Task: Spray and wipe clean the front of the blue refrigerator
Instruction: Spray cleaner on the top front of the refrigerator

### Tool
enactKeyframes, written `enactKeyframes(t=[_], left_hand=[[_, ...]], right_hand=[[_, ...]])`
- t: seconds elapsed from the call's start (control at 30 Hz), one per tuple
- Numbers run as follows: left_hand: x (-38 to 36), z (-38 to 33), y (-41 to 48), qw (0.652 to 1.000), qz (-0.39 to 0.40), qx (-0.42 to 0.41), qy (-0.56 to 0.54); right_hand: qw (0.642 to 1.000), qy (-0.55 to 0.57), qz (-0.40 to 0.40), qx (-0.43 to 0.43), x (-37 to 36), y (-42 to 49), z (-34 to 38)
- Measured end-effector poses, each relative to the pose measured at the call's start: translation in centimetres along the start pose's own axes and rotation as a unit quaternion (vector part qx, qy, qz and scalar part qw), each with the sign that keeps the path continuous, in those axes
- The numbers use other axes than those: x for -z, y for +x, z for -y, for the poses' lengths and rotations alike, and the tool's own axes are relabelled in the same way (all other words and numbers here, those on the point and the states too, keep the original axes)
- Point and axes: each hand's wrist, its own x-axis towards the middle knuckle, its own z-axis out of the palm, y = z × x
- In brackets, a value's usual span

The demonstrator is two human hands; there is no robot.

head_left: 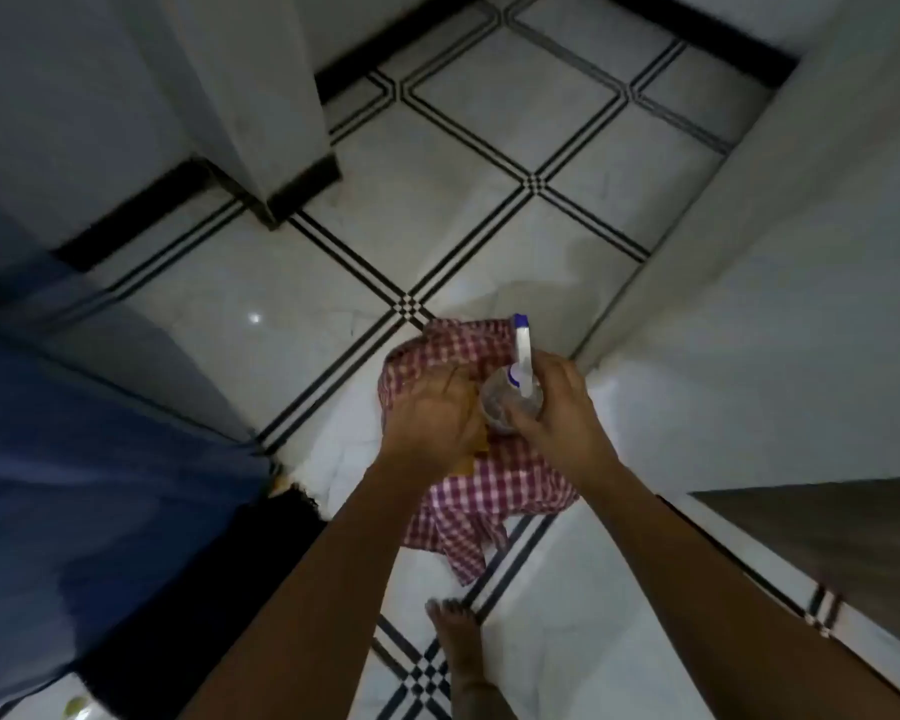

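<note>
The blue refrigerator fills the left side of the head view, seen steeply from above. In front of me, over the tiled floor, my left hand grips a red-and-white checked cloth that hangs down below both hands. My right hand is closed around a clear spray bottle with a white and blue nozzle pointing away from me. The two hands are close together, almost touching, to the right of the refrigerator.
The floor is white tile with black double lines. A white wall corner stands at the upper left and a white wall runs along the right. A dark wooden panel is at lower right. My bare foot is below the cloth.
</note>
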Motion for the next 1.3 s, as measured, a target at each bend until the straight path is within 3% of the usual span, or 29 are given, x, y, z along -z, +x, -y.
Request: enactKeyframes(t=[0.03, 0.13, 0.3, 0.63, 0.83, 1.0, 1.3], left_hand=[[-1.8, 0.6, 1.2, 0.999, -0.04, -0.009, 0.026], [-4.4, 1.4, 3.6, 0.999, 0.019, 0.005, 0.035], [-7.1, 2.0, 6.4, 0.999, 0.016, 0.038, 0.031], [-3.8, 1.8, 4.2, 0.996, -0.014, 0.079, 0.031], [5.3, -0.1, -2.1, 0.986, -0.114, 0.12, 0.022], [13.5, -1.2, -8.8, 0.971, -0.172, 0.16, 0.038], [27.3, 1.7, -24.4, 0.906, -0.329, 0.241, 0.114]], right_hand=[[1.0, 0.004, 0.002, 0.005, -0.6, 0.9, -1.3], [1.0, 0.006, 0.015, 0.021, -1.6, 2.5, -3.7], [0.997, 0.058, -0.006, 0.041, -3.1, 7.0, -6.1], [0.99, 0.101, -0.063, 0.07, -2.1, 7.3, -1.2], [0.981, 0.142, -0.036, 0.129, 2.0, 4.6, 9.2], [0.963, 0.182, 0.033, 0.196, 4.8, 1.5, 20.4], [0.918, 0.227, 0.138, 0.296, 4.7, -6.6, 41.1]])
